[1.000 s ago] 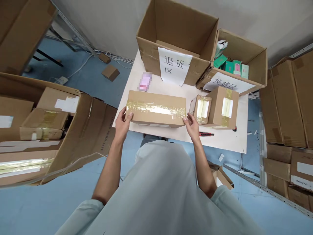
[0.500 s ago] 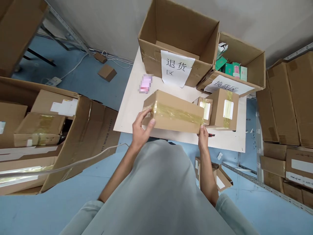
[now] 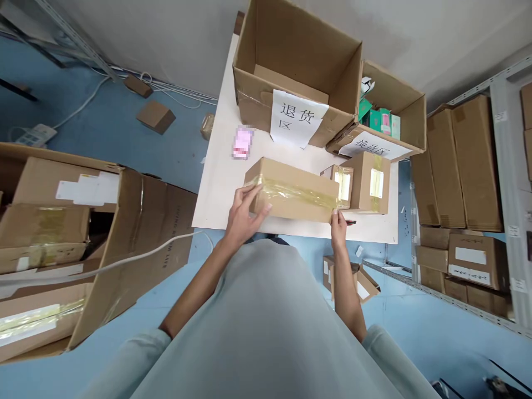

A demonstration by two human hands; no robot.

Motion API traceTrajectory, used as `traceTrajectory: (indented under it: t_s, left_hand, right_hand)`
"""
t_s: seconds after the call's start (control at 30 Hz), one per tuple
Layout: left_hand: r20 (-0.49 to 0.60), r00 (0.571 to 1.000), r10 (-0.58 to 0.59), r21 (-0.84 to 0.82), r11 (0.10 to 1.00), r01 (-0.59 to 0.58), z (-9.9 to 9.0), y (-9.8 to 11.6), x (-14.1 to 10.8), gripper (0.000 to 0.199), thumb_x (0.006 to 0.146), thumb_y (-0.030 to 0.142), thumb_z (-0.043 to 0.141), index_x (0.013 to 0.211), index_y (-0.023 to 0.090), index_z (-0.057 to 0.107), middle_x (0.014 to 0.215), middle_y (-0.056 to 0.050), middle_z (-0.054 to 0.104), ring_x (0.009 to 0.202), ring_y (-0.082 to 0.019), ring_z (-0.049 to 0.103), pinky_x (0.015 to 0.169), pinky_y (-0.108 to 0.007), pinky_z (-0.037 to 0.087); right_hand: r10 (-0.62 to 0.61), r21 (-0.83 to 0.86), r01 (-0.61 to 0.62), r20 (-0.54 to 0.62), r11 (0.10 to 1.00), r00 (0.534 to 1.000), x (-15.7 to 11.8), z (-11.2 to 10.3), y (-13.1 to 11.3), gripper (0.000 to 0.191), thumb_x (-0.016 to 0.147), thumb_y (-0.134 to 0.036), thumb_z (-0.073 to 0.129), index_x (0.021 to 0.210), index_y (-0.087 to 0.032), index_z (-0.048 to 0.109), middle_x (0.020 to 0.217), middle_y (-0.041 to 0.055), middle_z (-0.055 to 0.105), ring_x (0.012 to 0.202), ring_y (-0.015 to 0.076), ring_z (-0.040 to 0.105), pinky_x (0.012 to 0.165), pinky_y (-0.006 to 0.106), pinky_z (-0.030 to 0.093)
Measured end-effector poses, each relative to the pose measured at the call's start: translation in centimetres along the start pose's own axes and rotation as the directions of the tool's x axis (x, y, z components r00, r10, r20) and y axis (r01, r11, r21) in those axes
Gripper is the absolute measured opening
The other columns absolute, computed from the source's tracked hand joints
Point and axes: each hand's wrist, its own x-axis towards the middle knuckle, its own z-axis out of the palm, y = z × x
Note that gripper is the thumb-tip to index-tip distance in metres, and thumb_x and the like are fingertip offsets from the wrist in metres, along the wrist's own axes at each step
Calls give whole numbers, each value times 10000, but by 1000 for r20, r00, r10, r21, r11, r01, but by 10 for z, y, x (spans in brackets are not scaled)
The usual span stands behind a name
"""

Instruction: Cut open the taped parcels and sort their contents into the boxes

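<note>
A long cardboard box (image 3: 295, 205) with yellowish tape along its near side is held at the front of the white table (image 3: 216, 188). My left hand (image 3: 244, 215) grips its left end, fingers on the tape and thumb against the near face. At the lower right corner, my right hand (image 3: 338, 228) pinches the box. Just beyond that corner stand a small taped box (image 3: 343, 185) and a taller labelled box (image 3: 369, 183). A red and black tool (image 3: 351, 223), partly hidden, lies by my right fingers.
Two open cartons with paper signs, a large carton (image 3: 257, 100) and a smaller carton (image 3: 411, 119) holding green packs, stand at the back. A blurred pink item (image 3: 243, 142) lies left of them. A big carton (image 3: 158, 221) of boxes is at left; a shelf rack (image 3: 505, 166) is at right.
The camera view has shifted, bringing more of the right rack into sight. Both hands stay on the long box, which has tilted slightly. My left fingers sit a little differently on its end.
</note>
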Motion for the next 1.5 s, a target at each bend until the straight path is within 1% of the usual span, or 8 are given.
traceTrajectory:
  t_s: [0.3,0.43,0.6,0.8,0.93,1.07,1.33,1.5]
  left_hand:
    - [-264,922,-282,-147,957,251,-67,-125,5,368,1066,341,575,1388,204,688,1364,-123,723,1292,-251,687,1177,-385,535]
    - [-339,849,-406,-166,914,370,-105,-159,20,251,967,222,562,1181,206,692,1182,-69,727,1124,-218,690,1091,-332,548]
    - [-282,841,-462,-128,887,444,-132,-181,28,160,907,241,568,1027,212,669,1024,-32,664,1021,-222,644,1073,-356,532]
    - [-215,873,-439,-228,891,392,-112,-180,25,311,982,517,649,1121,239,631,950,-12,615,933,-217,633,921,-339,560]
    - [-84,908,-411,-362,862,356,-76,-158,27,581,909,693,770,1232,244,589,1109,-73,693,1025,-234,713,930,-364,607]
    - [84,921,-381,-415,827,380,-37,-122,23,647,845,649,884,1250,234,598,1320,-154,697,1199,-297,754,1039,-474,659]
    - [166,939,-302,-403,848,344,-41,-101,-26,606,948,655,813,1347,233,640,1456,-161,675,1387,-321,721,1167,-541,649]
    - [143,931,-337,-422,830,365,-41,-98,-27,686,916,729,815,1348,218,667,1464,-178,691,1413,-340,714,1190,-538,632]
  right_hand:
    - [-443,-216,428,-24,878,896,-58,97,-134,523,1131,-621,606,1418,-220,777,1515,175,718,1477,325,646,1301,551,505]
    - [-542,-210,540,55,815,839,-90,147,-188,487,1129,-579,651,1468,-232,699,1486,171,719,1439,322,666,1260,560,552]
    - [-569,-248,575,102,780,816,-116,182,-211,495,1131,-558,656,1496,-225,643,1515,195,698,1420,353,672,1235,578,565]
    - [-525,-230,517,32,824,851,-87,145,-185,445,1117,-587,649,1397,-242,676,1456,169,731,1398,329,694,1208,550,594]
    - [-276,-94,271,-43,958,960,-40,95,-135,609,1001,-762,701,1285,-224,722,1352,170,785,1242,304,756,1092,478,651]
    - [33,-21,-36,-98,999,995,-15,56,-80,848,736,-931,778,1128,-181,728,1213,205,817,1194,352,760,1073,492,631]
    - [194,133,-179,-112,975,975,-70,34,-38,817,709,-865,854,1172,-207,714,1187,168,848,1136,356,792,979,477,651]
    - [190,124,-173,-142,977,971,-86,36,-33,788,718,-873,836,1137,-217,716,1075,141,852,1081,354,800,930,482,663]
